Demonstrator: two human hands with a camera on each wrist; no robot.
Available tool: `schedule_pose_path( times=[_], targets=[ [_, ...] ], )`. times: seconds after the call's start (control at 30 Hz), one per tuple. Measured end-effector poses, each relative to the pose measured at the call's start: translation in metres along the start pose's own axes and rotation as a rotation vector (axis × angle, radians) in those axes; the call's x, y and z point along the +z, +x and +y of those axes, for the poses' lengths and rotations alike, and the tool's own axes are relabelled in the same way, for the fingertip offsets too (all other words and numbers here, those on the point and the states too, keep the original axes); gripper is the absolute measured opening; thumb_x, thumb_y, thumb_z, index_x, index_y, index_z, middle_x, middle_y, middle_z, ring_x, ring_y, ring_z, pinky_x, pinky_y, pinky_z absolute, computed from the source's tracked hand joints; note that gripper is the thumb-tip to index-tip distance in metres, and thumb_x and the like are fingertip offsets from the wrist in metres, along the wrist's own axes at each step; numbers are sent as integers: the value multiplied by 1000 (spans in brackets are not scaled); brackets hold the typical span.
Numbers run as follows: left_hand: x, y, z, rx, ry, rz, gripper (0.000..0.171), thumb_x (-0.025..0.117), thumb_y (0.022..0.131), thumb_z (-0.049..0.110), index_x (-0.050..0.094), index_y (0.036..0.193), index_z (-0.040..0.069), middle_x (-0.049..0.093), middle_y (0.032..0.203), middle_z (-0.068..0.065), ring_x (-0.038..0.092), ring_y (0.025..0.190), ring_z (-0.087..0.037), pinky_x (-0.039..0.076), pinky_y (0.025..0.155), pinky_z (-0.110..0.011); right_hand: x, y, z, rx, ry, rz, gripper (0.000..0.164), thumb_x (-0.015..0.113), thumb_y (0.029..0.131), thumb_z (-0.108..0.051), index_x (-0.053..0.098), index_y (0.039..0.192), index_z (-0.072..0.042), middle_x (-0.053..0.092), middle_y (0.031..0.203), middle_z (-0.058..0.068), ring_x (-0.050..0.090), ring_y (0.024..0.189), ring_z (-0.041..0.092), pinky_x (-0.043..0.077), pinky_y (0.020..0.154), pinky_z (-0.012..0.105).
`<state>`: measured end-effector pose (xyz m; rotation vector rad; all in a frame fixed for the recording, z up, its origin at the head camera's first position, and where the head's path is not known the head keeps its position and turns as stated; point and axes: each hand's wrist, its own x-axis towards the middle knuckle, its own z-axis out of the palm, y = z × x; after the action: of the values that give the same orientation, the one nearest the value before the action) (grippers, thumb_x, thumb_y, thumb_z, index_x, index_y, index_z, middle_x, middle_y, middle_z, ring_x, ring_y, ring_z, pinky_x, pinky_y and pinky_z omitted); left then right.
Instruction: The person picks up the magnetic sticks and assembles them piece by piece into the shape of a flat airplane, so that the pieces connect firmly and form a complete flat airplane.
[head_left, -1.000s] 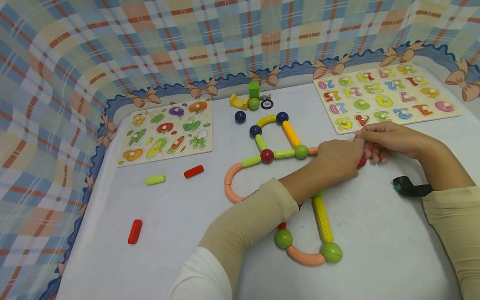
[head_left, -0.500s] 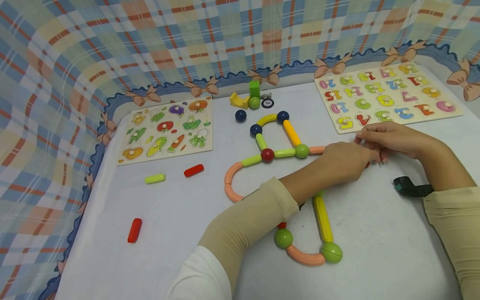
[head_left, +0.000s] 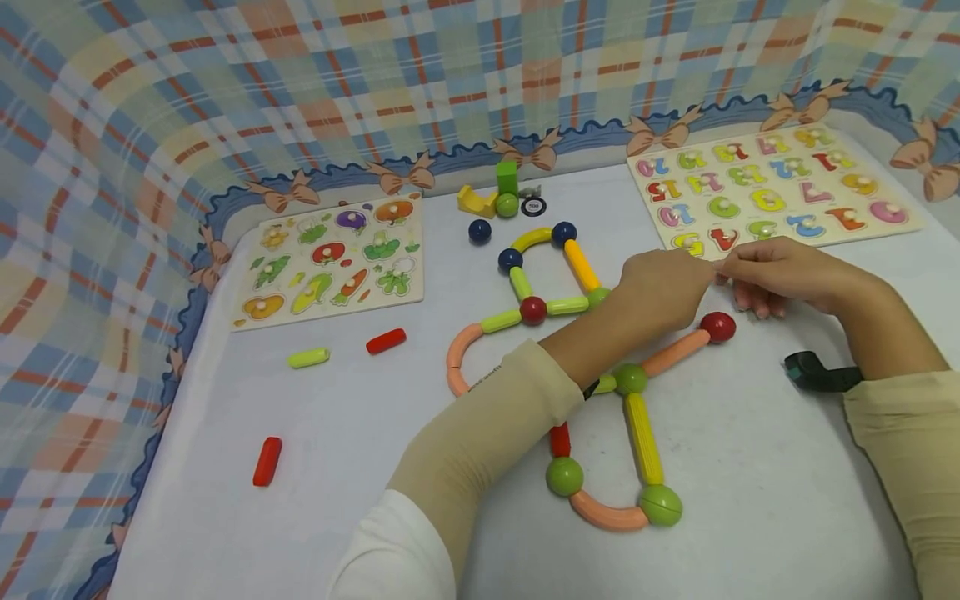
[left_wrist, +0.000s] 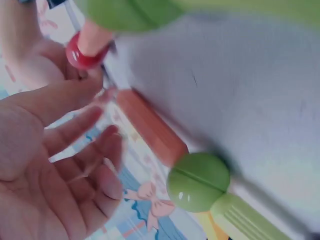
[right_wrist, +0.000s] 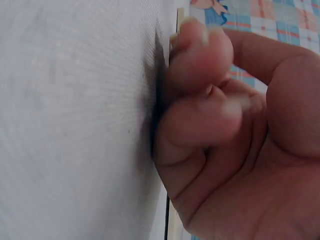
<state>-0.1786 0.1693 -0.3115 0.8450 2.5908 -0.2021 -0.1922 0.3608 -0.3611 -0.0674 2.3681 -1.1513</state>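
My left hand (head_left: 663, 287) reaches across the chain of toy rods and balls, its fingers loosely bent with nothing between them in the left wrist view. Beneath it, a salmon rod (left_wrist: 152, 130) extends from a green ball (left_wrist: 198, 181); the head view hides this rod. My right hand (head_left: 783, 271) rests by the number board, fingers loosely curled, no object showing in its palm. The two hands' fingertips meet or overlap in the head view. Just below them lies a red ball (head_left: 717, 327), on the end of another salmon rod (head_left: 677, 353) from a green ball (head_left: 631, 379).
A number puzzle board (head_left: 772, 193) lies at the back right, a vegetable puzzle board (head_left: 330, 258) at the back left. Loose red rods (head_left: 386, 341) and a light green rod (head_left: 309, 358) are on the left. A dark blue ball (head_left: 480, 232) and small blocks (head_left: 507, 178) stand behind.
My left hand first reached further right over the red ball, then drew back up and left, uncovering the ball and its salmon rod. My right hand shifted only slightly.
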Motion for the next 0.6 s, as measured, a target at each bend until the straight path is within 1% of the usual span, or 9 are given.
schedule_pose_path(
  times=[0.03,0.1,0.17,0.23,0.33,0.47,0.6],
  targets=[
    [-1,1,-2,-19,12,-1,32,53,89,36,49,120,36,54,92,12,50,81,-9,45,69,-27,-1,0,0,19,-16,28,49,47,90,-47,55,101,0,54,69,16,50,52,29,41,44,33],
    [-1,3,-4,-37,20,-16,27,53,89,34,53,116,34,54,93,11,50,81,-10,45,71,-28,-2,-1,0,56,-40,69,53,47,88,-51,56,100,0,54,67,15,49,52,28,39,43,32],
    [0,5,-6,-43,28,-26,27,51,90,33,53,117,34,55,95,11,50,82,-10,45,71,-29,-3,-1,0,79,-47,90,55,48,86,-53,57,98,0,53,66,13,49,52,27,38,44,31],
    [1,8,-6,-51,29,-29,27,50,91,33,52,117,34,55,95,11,51,82,-10,45,72,-29,-4,-1,0,88,-50,94,55,49,85,-54,57,94,0,52,65,12,48,53,25,37,44,30],
    [3,11,-5,-52,35,-38,27,50,91,34,51,118,35,54,95,12,50,83,-10,45,74,-29,-5,-1,0,103,-54,73,55,50,85,-54,56,88,0,52,63,10,46,52,23,37,45,31],
    [3,10,-4,-21,39,-48,28,51,90,38,49,117,35,54,96,14,50,85,-9,44,77,-29,-6,-1,0,125,-65,38,55,51,84,-55,54,84,0,52,63,9,46,51,22,37,47,31],
    [3,2,-2,33,40,-89,33,55,87,41,48,119,35,53,97,15,50,87,-8,43,74,-25,-6,1,0,125,-58,31,53,52,84,-54,55,86,-1,53,64,10,47,51,22,38,46,31]
  ],
)
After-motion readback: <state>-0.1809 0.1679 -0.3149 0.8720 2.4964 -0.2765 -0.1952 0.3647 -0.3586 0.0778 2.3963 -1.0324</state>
